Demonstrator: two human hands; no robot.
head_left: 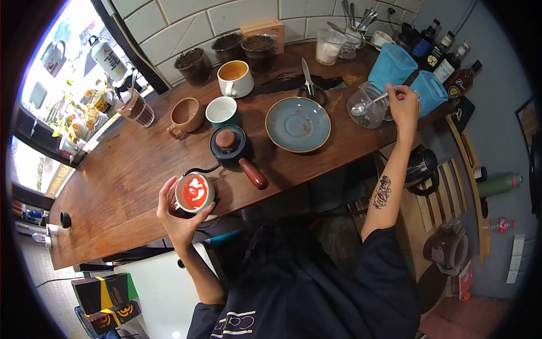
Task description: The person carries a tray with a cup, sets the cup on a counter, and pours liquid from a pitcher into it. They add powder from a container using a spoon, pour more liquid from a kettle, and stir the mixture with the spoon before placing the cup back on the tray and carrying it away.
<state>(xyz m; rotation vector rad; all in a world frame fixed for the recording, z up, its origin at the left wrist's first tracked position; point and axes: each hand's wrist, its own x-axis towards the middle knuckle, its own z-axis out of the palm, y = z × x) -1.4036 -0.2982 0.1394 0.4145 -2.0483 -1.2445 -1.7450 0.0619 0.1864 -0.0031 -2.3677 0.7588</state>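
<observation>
My left hand (182,221) is wrapped round a white cup (210,192) at the front edge of the wooden counter. Red liquid with white patches fills the cup. On the right, my right hand (403,107) pinches a metal spoon (372,101), whose bowl end reaches into a glass carafe (367,117). A blue-grey plate (298,125) lies between the hands. Just behind the cup stands a black kettle (228,144) with a reddish wooden handle.
Behind are a brown cup (187,114), a green-and-white cup (222,111), a white mug (235,79), scissors (307,82) and pots of dark soil (193,65). Blue containers (392,65) and bottles (449,62) stand at the right; an iced drink (137,111) is at the left.
</observation>
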